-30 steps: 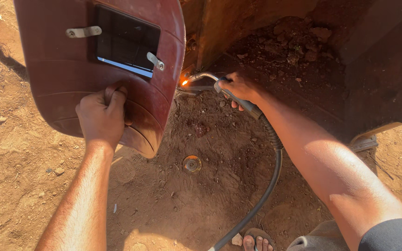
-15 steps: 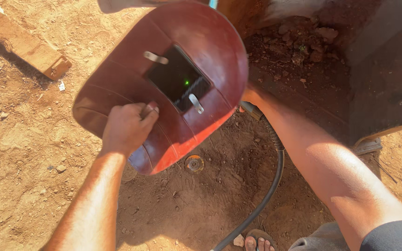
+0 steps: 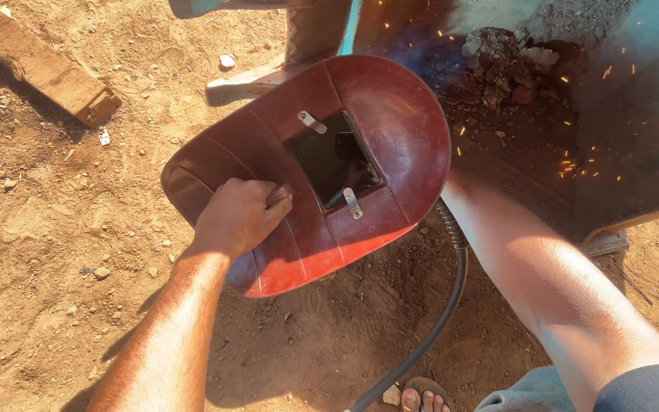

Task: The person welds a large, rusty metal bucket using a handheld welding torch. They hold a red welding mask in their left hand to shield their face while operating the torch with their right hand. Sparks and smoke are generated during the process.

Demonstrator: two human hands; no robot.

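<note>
Head view: the left hand (image 3: 239, 216) is closed around the handle on the inner side of a dark red hand-held welding shield (image 3: 322, 168), held tilted over the dirt ground (image 3: 32, 229) at the middle of the scene. The right hand is hidden behind the shield, so its grip cannot be told. A black hose (image 3: 444, 305) runs beside the right forearm (image 3: 543, 267). Orange sparks (image 3: 573, 164) scatter far right. A wooden block (image 3: 40, 65) lies far left.
</note>
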